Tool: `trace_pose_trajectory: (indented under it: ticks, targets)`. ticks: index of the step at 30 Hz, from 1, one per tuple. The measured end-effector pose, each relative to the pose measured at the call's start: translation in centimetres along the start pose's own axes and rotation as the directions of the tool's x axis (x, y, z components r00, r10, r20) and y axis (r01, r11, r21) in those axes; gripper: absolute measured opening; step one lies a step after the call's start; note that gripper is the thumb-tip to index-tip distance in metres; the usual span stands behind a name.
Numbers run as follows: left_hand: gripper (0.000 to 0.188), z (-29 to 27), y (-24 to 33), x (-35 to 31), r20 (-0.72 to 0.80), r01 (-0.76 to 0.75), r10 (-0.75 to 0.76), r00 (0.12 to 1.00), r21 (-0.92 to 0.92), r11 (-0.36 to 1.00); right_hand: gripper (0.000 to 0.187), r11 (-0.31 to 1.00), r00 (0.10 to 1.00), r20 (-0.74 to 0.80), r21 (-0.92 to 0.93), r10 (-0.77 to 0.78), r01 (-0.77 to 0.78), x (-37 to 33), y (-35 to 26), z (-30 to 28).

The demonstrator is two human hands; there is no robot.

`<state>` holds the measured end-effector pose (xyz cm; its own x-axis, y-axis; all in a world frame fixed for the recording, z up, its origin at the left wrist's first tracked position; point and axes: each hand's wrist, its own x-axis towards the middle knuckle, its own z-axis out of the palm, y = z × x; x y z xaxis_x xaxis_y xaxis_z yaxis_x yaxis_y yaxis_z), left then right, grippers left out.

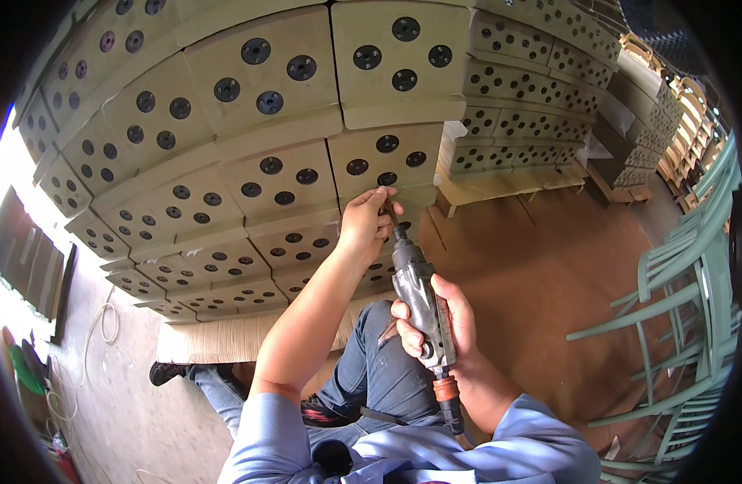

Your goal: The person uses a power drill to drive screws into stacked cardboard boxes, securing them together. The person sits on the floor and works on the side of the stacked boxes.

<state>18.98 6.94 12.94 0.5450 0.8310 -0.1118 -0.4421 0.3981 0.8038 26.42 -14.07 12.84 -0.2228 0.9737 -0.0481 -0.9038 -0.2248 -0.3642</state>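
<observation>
My right hand [445,319] is wrapped round a dark inline power screwdriver [419,298] with an orange-red collar at its lower end. The tool points up and away, its slim bit reaching toward the stack of khaki panels [403,81]. At the bit's tip, my left hand [366,222] is closed in a pinch, just below a round black disc [387,178] on one panel. Whatever sits between those fingertips is too small to make out. Several such discs, with small holes, are on each panel face.
More panel stacks stand on a pallet [508,188] at the right. Teal slatted chair-like frames [685,323] crowd the right edge, with wooden frames [685,133] beyond. A pale hose [84,375] curls over the floor at left. My bent legs [387,363] are close below the tool.
</observation>
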Motion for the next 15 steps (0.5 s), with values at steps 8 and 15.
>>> trace_pose_trajectory:
  ticks: [8,15]
  targets:
    - [0.025,-3.6,-3.1,-3.5,-0.231,-0.026,0.014,0.973,-0.049,0.998,0.038,0.999,0.999,-0.045,-0.051,-0.010,0.008,0.5,-0.4,1.2]
    - [0.026,-12.7,-8.8,-5.2,-0.451,0.004,-0.133,0.882,-0.276,0.961,0.041,1.000,0.999,-0.036,-0.001,-0.029,0.029,1.6,-0.3,0.9]
